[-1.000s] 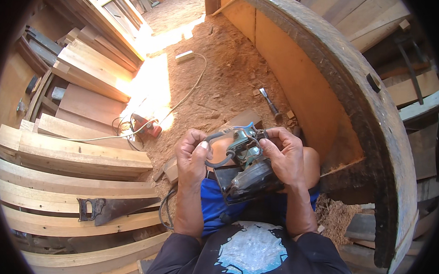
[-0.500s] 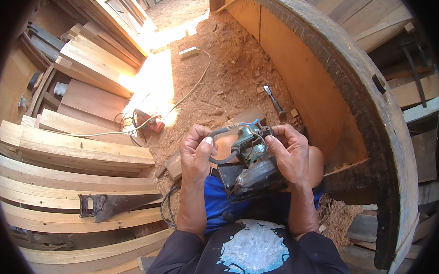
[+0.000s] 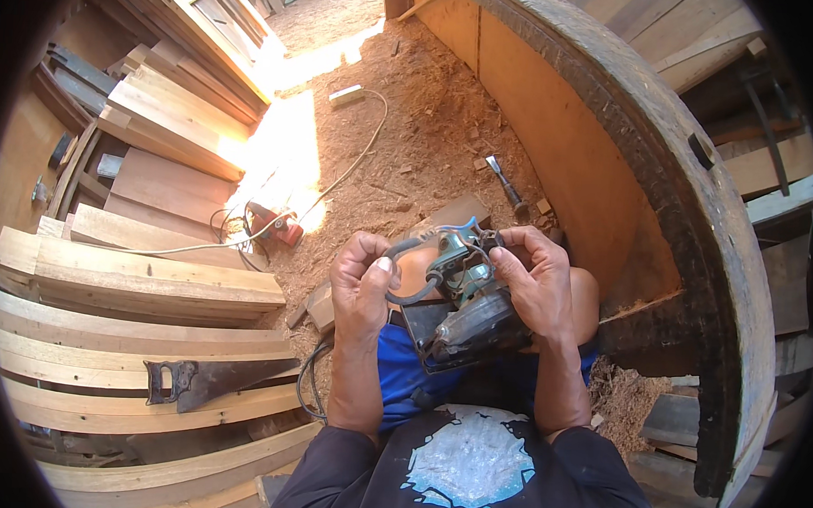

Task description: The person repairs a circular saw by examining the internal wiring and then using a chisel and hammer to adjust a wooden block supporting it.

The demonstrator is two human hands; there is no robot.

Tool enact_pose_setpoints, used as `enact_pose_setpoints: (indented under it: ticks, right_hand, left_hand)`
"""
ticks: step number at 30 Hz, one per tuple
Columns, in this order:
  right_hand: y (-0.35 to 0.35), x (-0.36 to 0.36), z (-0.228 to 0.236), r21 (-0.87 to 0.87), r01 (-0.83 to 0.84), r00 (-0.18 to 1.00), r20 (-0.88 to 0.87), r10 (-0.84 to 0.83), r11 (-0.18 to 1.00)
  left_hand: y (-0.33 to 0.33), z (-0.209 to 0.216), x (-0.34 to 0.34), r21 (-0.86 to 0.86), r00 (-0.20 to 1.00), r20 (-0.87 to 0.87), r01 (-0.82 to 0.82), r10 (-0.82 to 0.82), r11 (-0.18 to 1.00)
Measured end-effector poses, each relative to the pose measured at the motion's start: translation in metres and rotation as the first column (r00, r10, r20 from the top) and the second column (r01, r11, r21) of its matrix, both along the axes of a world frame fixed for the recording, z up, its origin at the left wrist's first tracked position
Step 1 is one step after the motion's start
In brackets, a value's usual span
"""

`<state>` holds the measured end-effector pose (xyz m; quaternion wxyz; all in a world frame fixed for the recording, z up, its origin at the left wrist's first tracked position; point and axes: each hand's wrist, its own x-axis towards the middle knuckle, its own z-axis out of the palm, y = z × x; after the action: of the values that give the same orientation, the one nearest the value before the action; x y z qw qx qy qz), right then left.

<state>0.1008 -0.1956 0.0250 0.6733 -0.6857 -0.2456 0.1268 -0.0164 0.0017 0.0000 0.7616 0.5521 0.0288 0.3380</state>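
Observation:
A green circular saw (image 3: pixel 474 279) rests on my lap with its handle opened and thin wires (image 3: pixel 466 229) showing, one of them blue. Its metal guard and black base plate (image 3: pixel 424 326) face toward me. Between thumb and fingers, my left hand (image 3: pixel 362 284) pinches the saw's thick grey power cord (image 3: pixel 414 298), which loops back into the body. At the opened handle, my right hand (image 3: pixel 546 281) is closed on a small dark part (image 3: pixel 494 242) among the wires. That part is mostly hidden by the fingertips, so its kind is unclear.
A chisel (image 3: pixel 507 188) and a red power tool (image 3: pixel 278 227) lie on the shavings-covered floor. A pale extension cord (image 3: pixel 367 154) runs across it. Left of me, a handsaw (image 3: pixel 214 381) lies on stacked boards (image 3: pixel 146 276). A large curved wooden piece (image 3: pixel 598 162) stands at right.
Both hands stay in nearly the same grip. The right hand and the dark part have shifted very slightly upward; the saw has barely moved.

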Motion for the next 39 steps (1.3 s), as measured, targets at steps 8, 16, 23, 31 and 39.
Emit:
enact_pose_setpoints:
  ticks: [8,16,23,31,39]
  right_hand:
    - [0.0,0.004,-0.009,0.072,-0.01,1.0,-0.027,0.012,0.997]
    - [-0.003,0.007,-0.004,-0.001,-0.023,0.999,-0.026,0.023,1.0]
    - [-0.015,0.014,-0.01,-0.076,0.014,0.998,-0.054,-0.018,0.997]
    - [-0.058,0.015,-0.034,-0.158,-0.191,0.976,0.072,0.204,0.969]
    - [-0.071,0.022,-0.046,-0.083,-0.337,0.941,-0.042,0.335,0.938]
  left_hand:
    - [-0.005,0.002,-0.001,-0.013,1.0,-0.003,-0.005,0.005,1.0]
    - [-0.003,0.0,0.001,0.005,1.0,-0.019,-0.014,0.014,1.0]
    - [-0.003,0.001,0.002,0.031,1.0,-0.008,-0.008,0.008,0.999]
    - [-0.005,-0.006,0.006,-0.006,1.0,0.014,-0.025,0.025,1.0]
    - [-0.007,-0.011,0.012,-0.063,0.997,0.011,-0.077,0.078,0.995]
